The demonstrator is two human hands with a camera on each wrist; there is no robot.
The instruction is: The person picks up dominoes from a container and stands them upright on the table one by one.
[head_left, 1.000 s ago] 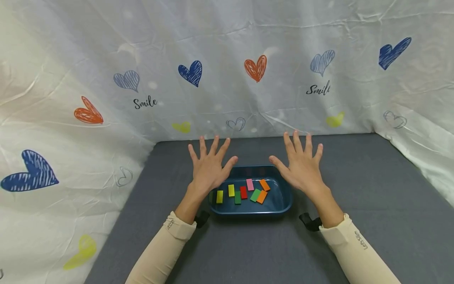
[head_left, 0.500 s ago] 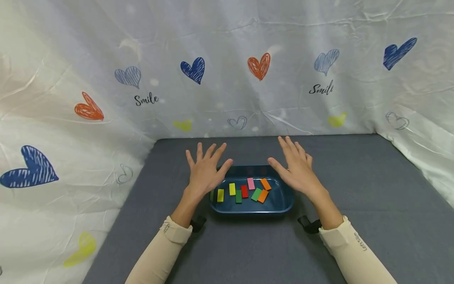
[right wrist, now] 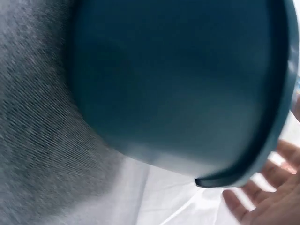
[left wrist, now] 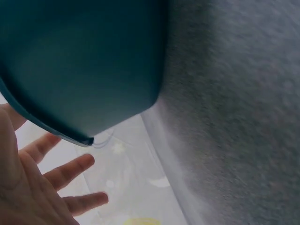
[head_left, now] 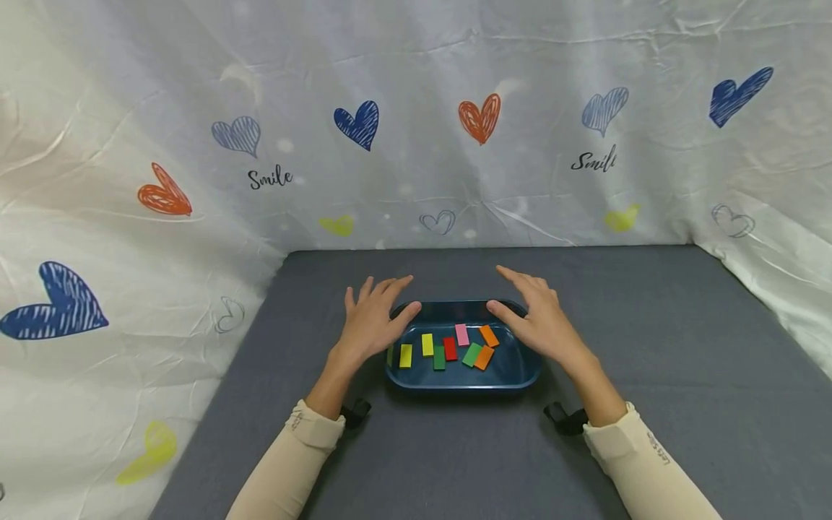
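Observation:
A dark blue rectangular tray (head_left: pixel 464 380) sits on the grey table, holding several small coloured blocks: yellow (head_left: pixel 427 344), red (head_left: pixel 450 349), pink (head_left: pixel 462 334), green (head_left: pixel 439 358) and orange (head_left: pixel 484 357). At its left end is my left hand (head_left: pixel 372 325), fingers spread and thumb over the rim. My right hand (head_left: pixel 542 323) mirrors it at the right end, thumb above the back right corner. Both wrist views show the tray's outer wall (left wrist: pixel 93 61) close by, with fingers (right wrist: pixel 274 176) near the rim. Whether either hand touches the tray is hard to tell.
Grey cloth covers the table (head_left: pixel 455 462). Behind and to the left hangs a pale curtain (head_left: pixel 416 87) printed with hearts and the word Smile. A black strap (head_left: pixel 565 419) is on the right wrist, another (head_left: pixel 355 413) on the left.
Both hands have come lower toward the tray's two ends, with their fingers turning inward and less fanned out. The tray and blocks keep their arrangement; the view has shifted slightly.

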